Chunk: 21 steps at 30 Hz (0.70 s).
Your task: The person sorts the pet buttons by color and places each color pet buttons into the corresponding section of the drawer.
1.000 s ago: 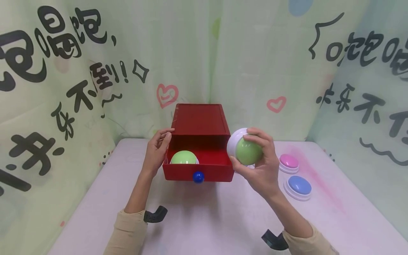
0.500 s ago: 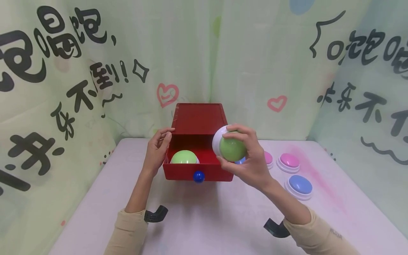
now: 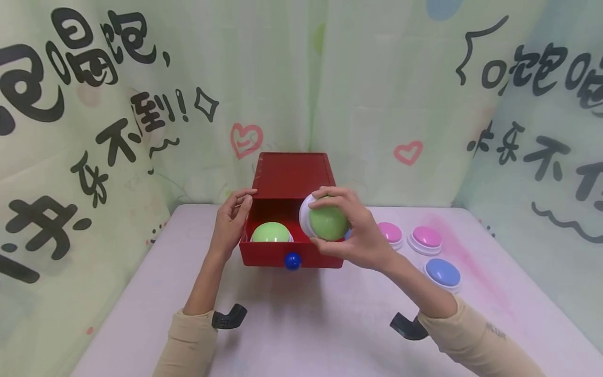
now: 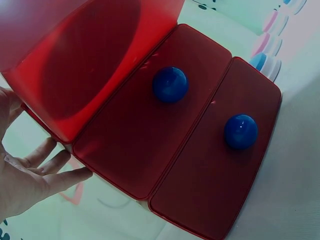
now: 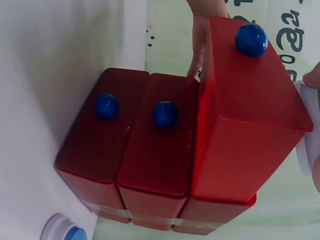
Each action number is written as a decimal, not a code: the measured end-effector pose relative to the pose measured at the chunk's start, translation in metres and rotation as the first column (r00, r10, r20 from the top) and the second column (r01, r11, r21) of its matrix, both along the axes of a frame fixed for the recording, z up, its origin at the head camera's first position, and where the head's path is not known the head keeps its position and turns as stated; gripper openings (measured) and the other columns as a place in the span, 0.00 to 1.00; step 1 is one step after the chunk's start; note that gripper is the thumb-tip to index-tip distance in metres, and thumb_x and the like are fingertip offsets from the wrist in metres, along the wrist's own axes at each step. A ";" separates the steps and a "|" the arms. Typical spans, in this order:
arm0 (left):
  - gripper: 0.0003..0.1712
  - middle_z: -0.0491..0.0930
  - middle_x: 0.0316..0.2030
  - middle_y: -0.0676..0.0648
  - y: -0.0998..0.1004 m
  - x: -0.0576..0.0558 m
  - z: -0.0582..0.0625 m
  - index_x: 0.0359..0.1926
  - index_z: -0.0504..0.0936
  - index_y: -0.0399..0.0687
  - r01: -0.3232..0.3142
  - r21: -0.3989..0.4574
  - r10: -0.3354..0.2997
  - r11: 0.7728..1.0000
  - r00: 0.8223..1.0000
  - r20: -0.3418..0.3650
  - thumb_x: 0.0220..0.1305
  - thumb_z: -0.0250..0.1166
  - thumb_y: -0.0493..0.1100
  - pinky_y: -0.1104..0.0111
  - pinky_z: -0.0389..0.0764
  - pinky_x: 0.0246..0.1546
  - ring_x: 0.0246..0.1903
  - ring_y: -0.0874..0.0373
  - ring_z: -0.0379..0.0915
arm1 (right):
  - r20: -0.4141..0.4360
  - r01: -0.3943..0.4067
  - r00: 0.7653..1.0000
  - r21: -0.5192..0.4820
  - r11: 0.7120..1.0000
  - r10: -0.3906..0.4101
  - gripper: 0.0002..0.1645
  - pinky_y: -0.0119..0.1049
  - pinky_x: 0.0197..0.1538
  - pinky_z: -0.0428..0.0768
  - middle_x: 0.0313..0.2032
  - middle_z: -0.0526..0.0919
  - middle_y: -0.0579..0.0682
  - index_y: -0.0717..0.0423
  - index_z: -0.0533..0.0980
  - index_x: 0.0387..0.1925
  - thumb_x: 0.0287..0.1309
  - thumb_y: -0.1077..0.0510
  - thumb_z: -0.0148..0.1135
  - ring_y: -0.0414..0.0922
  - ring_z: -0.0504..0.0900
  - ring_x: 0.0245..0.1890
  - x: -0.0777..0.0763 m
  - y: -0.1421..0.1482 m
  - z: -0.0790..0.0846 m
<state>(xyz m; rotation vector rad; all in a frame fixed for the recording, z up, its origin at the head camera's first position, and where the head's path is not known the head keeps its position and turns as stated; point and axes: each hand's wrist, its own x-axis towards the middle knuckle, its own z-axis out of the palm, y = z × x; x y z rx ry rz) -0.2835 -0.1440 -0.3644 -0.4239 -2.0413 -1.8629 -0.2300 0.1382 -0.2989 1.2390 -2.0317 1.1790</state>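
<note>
A red three-drawer cabinet (image 3: 294,175) stands on the table with its top drawer (image 3: 264,255) pulled out. One push button (image 3: 271,232) with a green dome sits at the left inside that drawer. My left hand (image 3: 230,226) rests against the cabinet's left side, and its fingers (image 4: 67,179) lie fairly straight along the edge in the left wrist view. Above the drawer's right part, my right hand (image 3: 360,234) grips a second green push button (image 3: 328,223), tilted so its white base faces left. Only that white base (image 5: 309,135) and bits of the right hand show in the right wrist view.
Right of the cabinet lie pink push buttons (image 3: 390,233) and a blue push button (image 3: 443,273); another blue one is mostly hidden behind my right hand. Blue knobs (image 4: 170,85) stick out from the two shut lower drawers. Printed curtains (image 3: 367,104) enclose the table (image 3: 301,324).
My right hand has carried the green push button leftward, from beside the drawer's right edge to over the drawer. My left hand stays at the cabinet's side.
</note>
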 end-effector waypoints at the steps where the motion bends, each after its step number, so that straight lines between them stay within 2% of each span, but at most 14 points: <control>1: 0.24 0.78 0.59 0.46 0.000 0.000 0.000 0.66 0.76 0.54 0.000 -0.002 0.000 1.000 1.000 -0.002 0.76 0.58 0.55 0.62 0.83 0.55 0.57 0.52 0.79 | 0.011 -0.005 1.000 0.010 1.000 0.005 0.38 0.42 0.49 0.87 0.63 0.74 0.51 0.52 0.77 0.57 0.40 0.67 0.80 0.49 0.68 0.67 0.000 0.000 0.001; 12: 0.25 0.77 0.60 0.46 -0.002 0.000 -0.001 0.67 0.75 0.53 0.005 -0.003 -0.005 1.000 1.000 -0.001 0.75 0.58 0.56 0.63 0.83 0.55 0.58 0.52 0.79 | 0.162 -0.076 0.985 0.076 0.994 0.063 0.35 0.44 0.49 0.87 0.63 0.74 0.49 0.50 0.78 0.58 0.46 0.69 0.78 0.48 0.70 0.65 -0.003 -0.006 0.005; 21: 0.25 0.78 0.60 0.46 -0.001 0.001 0.000 0.67 0.76 0.53 0.007 -0.005 -0.007 1.000 1.000 -0.010 0.75 0.58 0.56 0.61 0.83 0.55 0.58 0.51 0.79 | 0.174 -0.073 0.983 0.100 0.992 0.055 0.36 0.44 0.50 0.86 0.64 0.73 0.53 0.50 0.77 0.58 0.45 0.68 0.78 0.49 0.70 0.64 -0.002 -0.007 0.005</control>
